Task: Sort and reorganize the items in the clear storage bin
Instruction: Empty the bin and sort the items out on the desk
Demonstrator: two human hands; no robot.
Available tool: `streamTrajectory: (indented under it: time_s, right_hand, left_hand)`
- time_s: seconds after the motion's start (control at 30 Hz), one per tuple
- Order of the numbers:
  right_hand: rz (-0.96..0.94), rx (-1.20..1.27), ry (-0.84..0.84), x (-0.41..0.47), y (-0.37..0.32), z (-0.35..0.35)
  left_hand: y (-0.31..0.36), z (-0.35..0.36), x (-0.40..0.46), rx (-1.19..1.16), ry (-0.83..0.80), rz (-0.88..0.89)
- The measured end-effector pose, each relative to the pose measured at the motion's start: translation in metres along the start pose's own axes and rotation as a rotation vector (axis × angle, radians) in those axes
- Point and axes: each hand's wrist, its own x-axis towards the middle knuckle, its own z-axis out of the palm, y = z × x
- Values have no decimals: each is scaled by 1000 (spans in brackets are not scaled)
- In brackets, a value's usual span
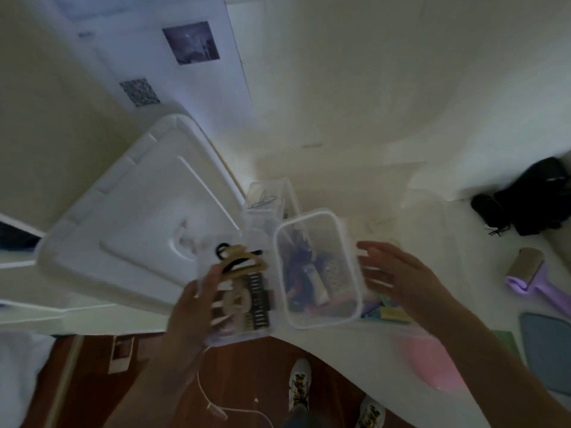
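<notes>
Scene: white tabletop [340, 118] viewed from above by a standing person; frame is dim and motion-blurred.
Left hand [197, 301]: fingers curled round the near left edge of a small clear tray [238, 285]; it grips that tray, apparently to steady or shift it.
Small clear tray contents: tan claw clips [244, 264], black hair ties [223, 250] and a dark comb-like piece [258, 299]; like items appear to be grouped together.
Right hand [398, 276]: fingers straight and spread, holding nothing; it hovers just beside the right wall of the middle container. Contact with the wall cannot be confirmed.
Middle container [318, 268]: clear, rounded rim, tilted slightly; holds mixed purple, white and dark small items, too blurred to name.
Rear tray [267, 196]: clear, behind the other two, with thin dark loops inside.
Clear storage bin [432, 230]: large transparent tub to the right of the small containers; its walls are faint, pastel items [383, 310] show near its front.
White lid [139, 223]: lies flat to the left, probably set aside so the bin stays accessible.
Other items: purple lint roller [531, 282] and a black pouch [531, 199] at the right.
Step in hand (judgement): arranging the small containers side by side before placing them back in the bin.
Risk (judgement): loose clips may spill if the gripped tray tips.
</notes>
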Motion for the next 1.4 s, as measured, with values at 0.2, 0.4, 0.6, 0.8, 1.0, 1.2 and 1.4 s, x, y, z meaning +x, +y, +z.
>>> streamTrajectory:
  time_s: [0.2,0.4,0.6,0.8,1.0,1.2,1.4]
  right_hand:
    - [18,295,-153,-52,3,4]
    - [-79,-27,309,-91,0,-21]
    - [-177,-300,616,-156,16,-81]
    - [6,-596,666,-193,14,-160]
    - [28,-530,585,-131,17,-238]
    - [85,-503,573,-15,38,-259]
    - [179,-810,503,43,75,-239]
  left_hand:
    - [-2,75,-28,-28,-216,-73]
    - [-17,162,-71,51,-329,-56]
    - [-39,240,-128,13,-526,-225]
    - [-78,309,-167,2,-654,-420]
    - [-116,350,-160,-94,-717,-403]
    - [-188,329,-140,301,-589,-145]
    - [-208,302,-124,461,-493,-95]
